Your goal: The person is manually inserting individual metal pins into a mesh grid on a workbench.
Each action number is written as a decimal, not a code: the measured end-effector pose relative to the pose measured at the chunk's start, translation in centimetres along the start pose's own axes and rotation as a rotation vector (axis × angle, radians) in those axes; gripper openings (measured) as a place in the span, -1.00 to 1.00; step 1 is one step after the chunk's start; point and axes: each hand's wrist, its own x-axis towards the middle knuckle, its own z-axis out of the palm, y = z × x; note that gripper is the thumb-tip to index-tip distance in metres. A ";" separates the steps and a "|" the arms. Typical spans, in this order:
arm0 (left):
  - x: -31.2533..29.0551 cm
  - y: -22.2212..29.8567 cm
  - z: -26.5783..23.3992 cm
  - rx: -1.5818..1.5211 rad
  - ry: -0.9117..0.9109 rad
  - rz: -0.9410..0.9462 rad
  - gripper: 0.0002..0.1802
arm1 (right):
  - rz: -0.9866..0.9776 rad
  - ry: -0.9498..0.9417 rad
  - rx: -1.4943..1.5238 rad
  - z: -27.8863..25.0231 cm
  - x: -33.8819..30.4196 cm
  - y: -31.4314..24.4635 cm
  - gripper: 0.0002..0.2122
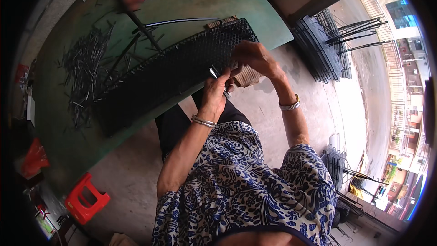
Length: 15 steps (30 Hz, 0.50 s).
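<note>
Left hand (214, 96): curled, pinching a slim shiny piece (213, 73).
Right hand (255, 59): fingers bent at the right end of the mesh (191, 59); their grip cannot be made out.
Mesh: long, black, finely holed, along the near edge of the tabletop (205, 7).
Handling: probably light, fairly stiff; best held by its rim.

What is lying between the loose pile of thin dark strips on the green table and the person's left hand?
In the head view, mostly the long black mesh panel lies between the pile and the left hand.
</note>
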 end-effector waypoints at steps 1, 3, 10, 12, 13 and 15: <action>-0.2 0.4 0.4 0.003 -0.003 -0.005 -0.83 | 0.060 0.215 -0.039 -0.3 0.1 -0.1 -0.88; -1.0 1.6 1.4 0.048 0.073 -0.128 -0.77 | 0.081 0.595 -0.134 -0.5 0.5 0.3 -0.90; 0.3 0.0 0.2 0.031 -0.058 -0.221 -0.76 | -0.187 0.915 -0.415 -0.1 4.1 4.7 -0.94; 0.6 -0.4 0.0 -0.006 -0.056 -0.250 -0.77 | -0.207 0.928 -0.483 0.2 4.5 5.6 -0.94; 0.5 -0.4 0.1 -0.007 -0.054 -0.250 -0.77 | -0.183 0.900 -0.496 0.4 4.4 5.6 -0.93; 0.3 -0.3 0.3 -0.024 0.018 -0.203 -0.76 | -0.161 0.868 -0.508 0.6 4.4 5.6 -0.92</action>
